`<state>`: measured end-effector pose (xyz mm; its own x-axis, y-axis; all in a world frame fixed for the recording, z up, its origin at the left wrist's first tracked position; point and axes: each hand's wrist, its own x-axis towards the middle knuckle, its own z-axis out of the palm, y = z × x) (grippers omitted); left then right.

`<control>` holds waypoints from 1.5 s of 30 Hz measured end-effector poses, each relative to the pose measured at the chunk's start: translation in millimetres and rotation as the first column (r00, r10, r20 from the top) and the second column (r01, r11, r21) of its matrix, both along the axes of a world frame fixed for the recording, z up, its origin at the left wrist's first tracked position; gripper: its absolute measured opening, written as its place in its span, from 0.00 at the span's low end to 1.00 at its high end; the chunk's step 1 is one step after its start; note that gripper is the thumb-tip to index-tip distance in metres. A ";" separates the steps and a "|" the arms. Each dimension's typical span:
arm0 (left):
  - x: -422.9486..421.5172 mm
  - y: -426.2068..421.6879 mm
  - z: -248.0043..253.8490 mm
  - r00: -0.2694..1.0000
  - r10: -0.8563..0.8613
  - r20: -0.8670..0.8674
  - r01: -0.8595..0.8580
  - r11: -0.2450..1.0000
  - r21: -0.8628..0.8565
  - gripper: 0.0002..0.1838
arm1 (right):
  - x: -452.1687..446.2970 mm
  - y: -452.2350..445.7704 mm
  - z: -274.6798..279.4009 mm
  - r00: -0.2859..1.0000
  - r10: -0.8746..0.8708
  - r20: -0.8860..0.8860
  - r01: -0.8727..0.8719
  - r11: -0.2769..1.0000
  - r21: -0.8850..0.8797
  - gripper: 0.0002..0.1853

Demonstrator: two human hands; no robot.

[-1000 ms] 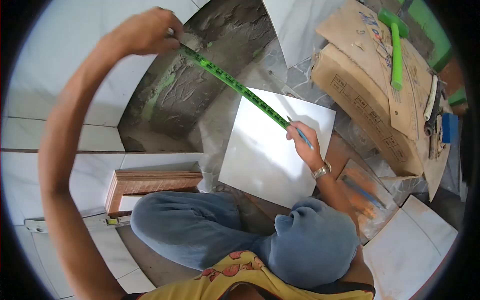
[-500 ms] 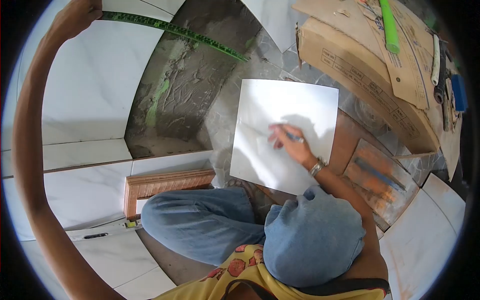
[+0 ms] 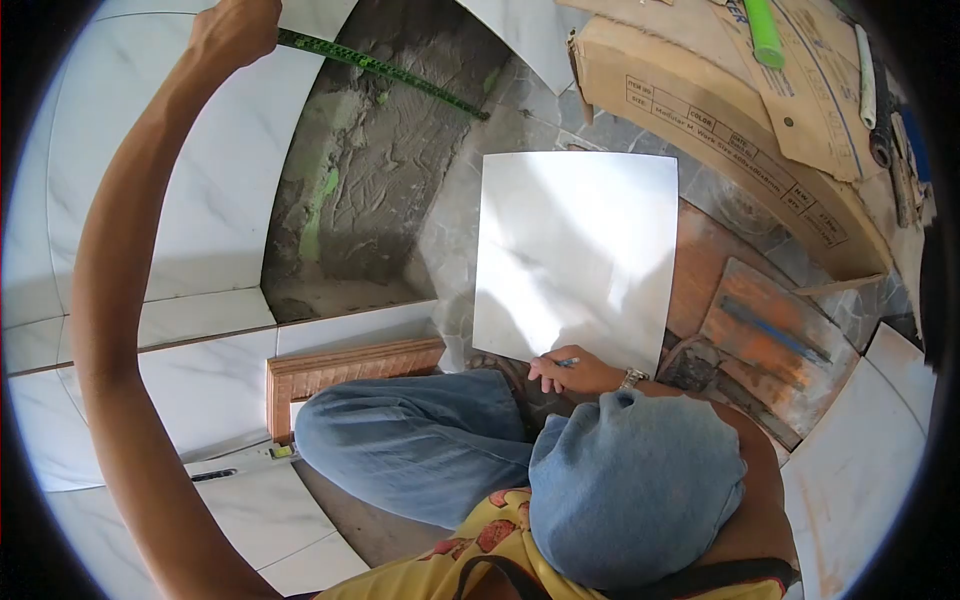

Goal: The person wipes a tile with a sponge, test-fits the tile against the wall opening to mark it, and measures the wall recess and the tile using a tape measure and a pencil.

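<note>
My left hand is raised at the top left, closed on a green tape measure with dark markings. The tape's blade stretches right across a bare mortared gap in the wall tiles, and its far end is near the grey floor. Low in the middle, my right hand has its fingers closed around a slim pen or pencil. That hand is at the near edge of a square white tile lying in front of me. Whether the hand touches the tile, I cannot tell.
A cardboard box holds a green tube and several tools at the upper right. A float-like board smeared orange lies right of the tile. Stacked tiles and a spirit level sit beside my left knee.
My right hand has drawn back from the middle of the white tile to its near edge, still with the pen or pencil. My left hand and the tape measure have shifted right in view.
</note>
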<state>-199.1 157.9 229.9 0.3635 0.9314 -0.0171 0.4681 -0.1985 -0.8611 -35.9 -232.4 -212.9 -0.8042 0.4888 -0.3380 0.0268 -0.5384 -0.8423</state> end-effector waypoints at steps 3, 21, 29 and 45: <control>-2.4 4.2 -9.1 1.000 -0.020 -0.022 0.020 1.000 -0.015 0.05 | 3.0 -4.5 -7.4 1.000 -0.009 -0.024 0.009 1.000 -0.006 0.27; -0.4 11.1 -14.2 0.997 -0.011 -0.076 0.013 1.000 0.026 0.07 | 2.3 -0.4 -11.8 1.000 -0.030 -0.010 0.029 1.000 -0.006 0.26; 25.2 9.3 -18.2 0.968 0.190 -0.162 -0.190 0.982 0.014 0.10 | 9.3 3.9 -5.7 0.999 -0.036 -0.018 0.035 0.999 -0.031 0.26; 22.3 17.7 -20.7 0.959 0.178 -0.221 -0.172 0.984 0.049 0.08 | 9.4 4.1 -12.2 0.997 -0.055 -0.048 0.052 0.997 -0.060 0.25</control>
